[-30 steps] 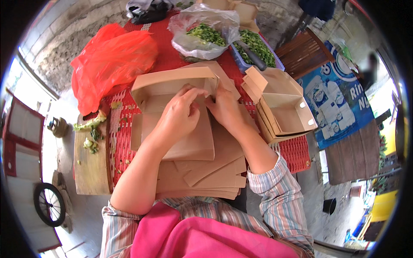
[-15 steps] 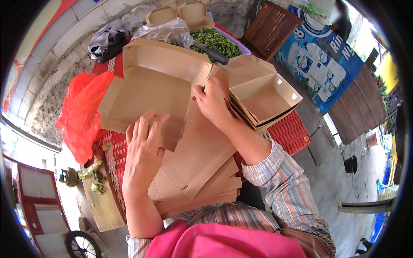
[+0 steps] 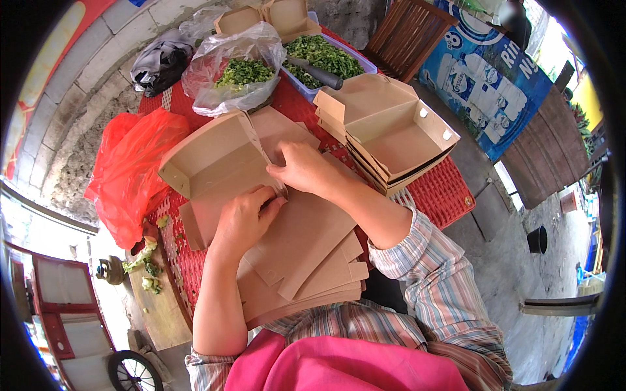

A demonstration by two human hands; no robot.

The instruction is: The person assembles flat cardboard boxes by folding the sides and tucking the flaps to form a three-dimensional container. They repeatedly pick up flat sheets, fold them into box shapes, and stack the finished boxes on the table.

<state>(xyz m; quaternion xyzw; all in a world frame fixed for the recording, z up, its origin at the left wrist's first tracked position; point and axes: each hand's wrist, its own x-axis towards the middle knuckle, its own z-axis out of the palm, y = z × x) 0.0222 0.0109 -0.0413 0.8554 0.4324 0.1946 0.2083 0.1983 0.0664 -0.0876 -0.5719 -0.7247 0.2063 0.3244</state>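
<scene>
A brown cardboard food box (image 3: 215, 153), partly folded, lies tilted in front of me with its far-side walls raised. My left hand (image 3: 244, 221) is closed at the box's near right corner, thumb and fingers pinching a flap. My right hand (image 3: 303, 169) is closed on the box's right-hand side wall, its fingertips partly hidden. Beneath both hands lies a fanned pile of flat cardboard blanks (image 3: 306, 241). To the right of my right hand stands a stack of folded open boxes (image 3: 398, 143).
On the red woven table (image 3: 450, 202) are a red plastic bag (image 3: 130, 176), a clear bag of chopped greens (image 3: 244, 75) and a tray of greens (image 3: 326, 58) with a dark-handled knife (image 3: 316, 72) across it. Vegetable scraps (image 3: 151, 267) lie on a wooden board at left. A wooden chair (image 3: 407, 36) stands beyond.
The partly folded box has turned and come nearer to me, uncovering the clear bag of greens. My left hand has moved right to its corner; my right hand has shifted slightly left and nearer.
</scene>
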